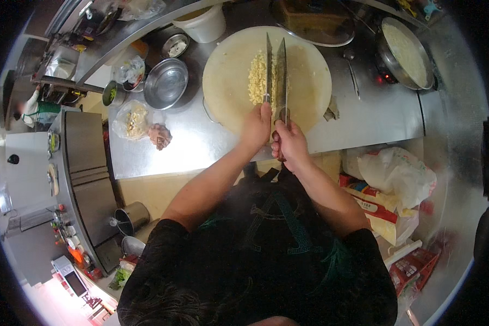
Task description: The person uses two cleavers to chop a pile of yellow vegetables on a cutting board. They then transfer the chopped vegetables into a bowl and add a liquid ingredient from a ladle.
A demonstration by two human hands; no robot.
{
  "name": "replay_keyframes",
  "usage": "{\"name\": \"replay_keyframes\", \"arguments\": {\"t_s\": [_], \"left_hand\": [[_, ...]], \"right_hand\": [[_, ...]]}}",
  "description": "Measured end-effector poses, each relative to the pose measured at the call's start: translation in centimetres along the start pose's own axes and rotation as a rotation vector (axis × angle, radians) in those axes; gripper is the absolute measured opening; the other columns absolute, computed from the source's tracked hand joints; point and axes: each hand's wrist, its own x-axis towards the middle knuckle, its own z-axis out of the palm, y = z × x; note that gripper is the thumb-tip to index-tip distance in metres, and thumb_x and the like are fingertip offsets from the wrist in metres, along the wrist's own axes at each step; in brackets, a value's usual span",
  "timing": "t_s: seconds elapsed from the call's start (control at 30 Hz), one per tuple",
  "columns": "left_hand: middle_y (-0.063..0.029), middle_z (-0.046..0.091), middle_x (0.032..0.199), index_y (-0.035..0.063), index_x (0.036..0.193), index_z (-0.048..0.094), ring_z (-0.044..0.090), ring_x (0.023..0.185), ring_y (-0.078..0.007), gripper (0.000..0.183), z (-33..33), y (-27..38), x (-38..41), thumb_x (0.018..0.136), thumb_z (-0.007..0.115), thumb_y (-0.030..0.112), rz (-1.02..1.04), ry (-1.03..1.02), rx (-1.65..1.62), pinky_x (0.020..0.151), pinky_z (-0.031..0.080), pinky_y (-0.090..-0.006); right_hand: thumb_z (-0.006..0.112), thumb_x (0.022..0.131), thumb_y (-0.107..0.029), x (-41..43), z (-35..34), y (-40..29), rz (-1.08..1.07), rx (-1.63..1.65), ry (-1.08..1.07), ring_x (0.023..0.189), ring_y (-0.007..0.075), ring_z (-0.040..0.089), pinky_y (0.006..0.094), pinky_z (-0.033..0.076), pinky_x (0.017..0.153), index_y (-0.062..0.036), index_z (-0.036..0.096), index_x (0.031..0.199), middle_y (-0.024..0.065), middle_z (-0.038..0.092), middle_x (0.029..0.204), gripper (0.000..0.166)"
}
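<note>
A thick round cutting board (226, 61) lies on a steel table (379, 118) in front of me. Finely chopped pale yellow pieces (256, 79), which look like garlic, are heaped at its middle. My left hand (256, 126) grips the handle of a cleaver (268, 67), whose blade stands edge-down over the heap. Just to the right, a second cleaver (282, 73) is held by its wooden handle in my right hand (291, 142). Both blades point away from me, nearly side by side. Whether their edges touch the board cannot be made out.
Left of the board are a steel bowl (166, 84), a plastic bag of pale pieces (132, 120) and a crumpled brown item (159, 136). A white bucket (203, 24) stands behind. At right are a spoon (352, 73) and a pan (407, 53) of pale liquid. Another person (36, 110) is far left.
</note>
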Motion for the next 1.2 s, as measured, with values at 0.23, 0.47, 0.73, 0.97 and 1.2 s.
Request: {"name": "replay_keyframes", "arguments": {"t_s": [0.23,0.47,0.73,0.97,1.2], "left_hand": [[-0.0216,0.061,0.078,-0.0016,0.090,0.057,0.060,0.075,-0.0354,0.047,-0.6,2.7,-0.9,0.100,0.035,0.039,-0.060,-0.067,-0.024,0.070,0.044,-0.0448],[-0.0175,0.059,0.075,-0.0009,0.092,0.055,0.060,0.070,-0.0290,0.046,-1.2,1.0,-0.7,0.100,0.036,0.040,0.012,-0.017,0.014,0.068,0.046,-0.0430],[-0.0065,0.049,0.063,0.0021,0.084,0.052,0.046,0.048,-0.0171,0.044,-2.3,0.3,-0.6,0.100,0.034,0.039,-0.056,-0.007,-0.186,0.044,0.041,-0.0318],[-0.0039,0.048,0.065,0.0025,0.087,0.052,0.044,0.048,-0.0127,0.044,-4.2,2.2,-1.7,0.100,0.034,0.040,-0.118,-0.032,-0.223,0.045,0.039,-0.0283],[-0.0020,0.047,0.063,0.0023,0.087,0.053,0.044,0.052,-0.0106,0.041,-4.7,3.0,-2.4,0.100,0.034,0.036,-0.171,0.009,-0.271,0.045,0.037,-0.0280]], "right_hand": [[0.052,0.097,-0.027,-0.4,0.1,0.3,-0.050,-0.029,-0.038,0.051,0.0086,0.046,0.0246,0.039,0.041,-0.0107,0.044,0.093,0.0001,0.047,0.071,0.019],[0.051,0.097,-0.027,-0.9,0.0,0.7,-0.098,-0.076,-0.041,0.049,0.0093,0.045,0.0248,0.038,0.040,-0.0092,0.041,0.092,0.0005,0.045,0.070,0.020],[0.053,0.096,-0.029,-0.7,0.8,0.6,-0.097,-0.201,0.012,0.045,0.0089,0.044,0.0249,0.037,0.038,-0.0096,0.041,0.087,-0.0001,0.046,0.065,0.024],[0.051,0.095,-0.030,-1.4,1.7,-0.6,-0.112,-0.153,-0.050,0.043,0.0089,0.043,0.0249,0.033,0.035,-0.0102,0.042,0.085,0.0000,0.046,0.062,0.024],[0.050,0.093,-0.029,0.0,2.5,0.3,-0.177,-0.214,-0.011,0.043,0.0137,0.048,0.0300,0.037,0.038,-0.0041,0.045,0.087,0.0043,0.049,0.060,0.026]]}}
